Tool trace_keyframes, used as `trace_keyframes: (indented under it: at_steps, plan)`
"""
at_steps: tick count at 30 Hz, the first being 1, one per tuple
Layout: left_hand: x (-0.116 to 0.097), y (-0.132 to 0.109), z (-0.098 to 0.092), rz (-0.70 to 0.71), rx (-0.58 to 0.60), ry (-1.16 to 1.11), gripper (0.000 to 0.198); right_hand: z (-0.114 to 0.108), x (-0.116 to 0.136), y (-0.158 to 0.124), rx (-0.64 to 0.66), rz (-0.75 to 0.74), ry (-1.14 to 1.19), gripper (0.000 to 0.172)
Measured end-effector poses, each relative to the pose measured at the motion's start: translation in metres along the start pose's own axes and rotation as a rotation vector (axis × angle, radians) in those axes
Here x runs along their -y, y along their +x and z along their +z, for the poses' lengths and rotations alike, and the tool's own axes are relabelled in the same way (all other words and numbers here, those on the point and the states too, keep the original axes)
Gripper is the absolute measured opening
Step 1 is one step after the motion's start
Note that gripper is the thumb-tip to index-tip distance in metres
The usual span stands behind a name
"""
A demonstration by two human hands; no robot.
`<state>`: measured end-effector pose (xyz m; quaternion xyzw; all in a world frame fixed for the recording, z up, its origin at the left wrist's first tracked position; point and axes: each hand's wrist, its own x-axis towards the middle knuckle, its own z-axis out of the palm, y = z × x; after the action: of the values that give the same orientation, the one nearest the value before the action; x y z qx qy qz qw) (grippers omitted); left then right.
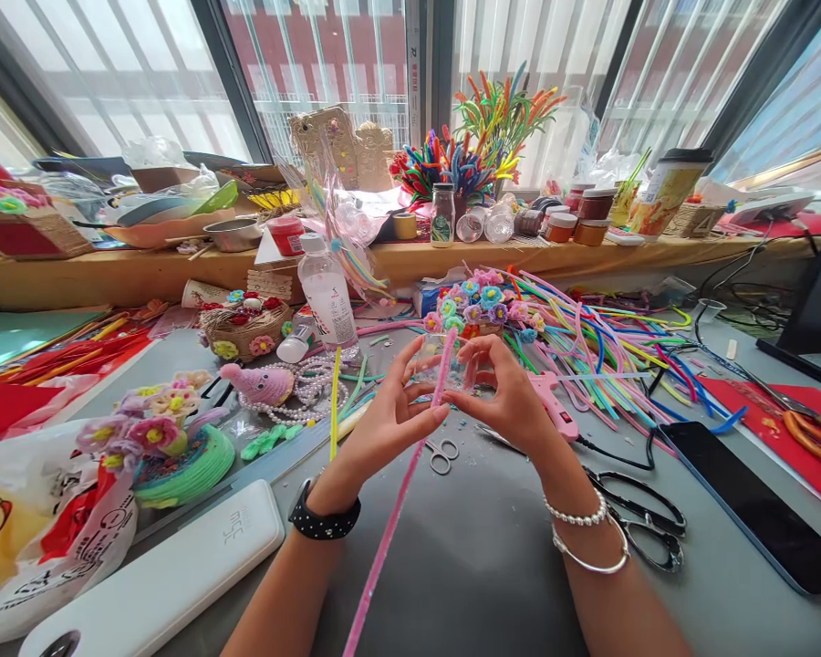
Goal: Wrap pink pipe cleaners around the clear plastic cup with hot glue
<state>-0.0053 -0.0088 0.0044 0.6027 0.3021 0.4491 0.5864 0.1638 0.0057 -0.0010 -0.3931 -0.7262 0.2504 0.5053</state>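
A long pink fuzzy pipe cleaner [391, 538] slants from the bottom edge up between my two hands, its upper end standing above the thumbs. My left hand [400, 411] has its thumb across the stem, the other fingers curled behind it. My right hand [496, 388] meets it from the other side, thumb tip at the stem and fingers bent; its exact grip is partly hidden. Beneath the hands lie small scissors [442, 456]. Just right of my right hand is a pink hot glue gun [554, 406]. Behind the fingers stand pastel pipe-cleaner flowers [483, 297].
Loose coloured pipe cleaners [602, 338] spread at the back right. A phone [753, 502] and black-handled scissors [647, 525] lie to the right. On the left are a white power bank [171, 566], a green flower pot [184, 465] and a clear bottle [328, 301].
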Motion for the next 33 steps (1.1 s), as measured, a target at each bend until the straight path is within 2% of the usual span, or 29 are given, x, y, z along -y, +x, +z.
trace_keyframes:
  at_steps: [5,9,11,14,18,21,23,24,29,33]
  plan:
    - [-0.001,-0.001,-0.002,0.001,0.003,0.021,0.075,-0.001,0.001,0.000,0.016,0.013,0.018,0.038]
    - [-0.005,-0.002,-0.005,-0.008,-0.014,0.036,0.074,-0.005,0.004,-0.001,0.074,0.041,0.051,0.046]
    - [-0.007,-0.002,-0.008,-0.017,-0.004,-0.002,0.073,-0.007,0.006,-0.001,0.089,0.050,0.081,0.042]
    - [-0.008,-0.001,-0.012,-0.032,0.020,-0.153,0.065,-0.008,0.006,0.000,0.028,0.051,0.196,0.036]
    - [-0.003,0.001,-0.009,-0.101,-0.034,-0.315,0.047,-0.004,0.004,0.001,-0.157,0.018,0.342,0.040]
    - [0.002,0.001,-0.001,-0.054,-0.031,-0.189,0.052,0.005,0.004,0.000,-0.252,0.006,0.295,0.037]
    - [0.004,0.001,0.005,-0.024,0.042,-0.150,0.059,0.011,0.005,-0.001,-0.275,0.001,0.242,0.036]
    - [0.004,0.000,0.008,-0.015,0.042,-0.155,0.063,0.015,0.006,-0.002,-0.276,-0.003,0.222,0.036]
    - [-0.002,-0.002,0.011,0.074,-0.124,-0.170,0.070,0.028,0.008,-0.005,-0.203,-0.037,0.186,0.034]
    - [-0.001,-0.002,0.008,0.135,-0.132,-0.219,0.066,0.031,0.008,-0.006,-0.170,-0.056,0.183,0.037]
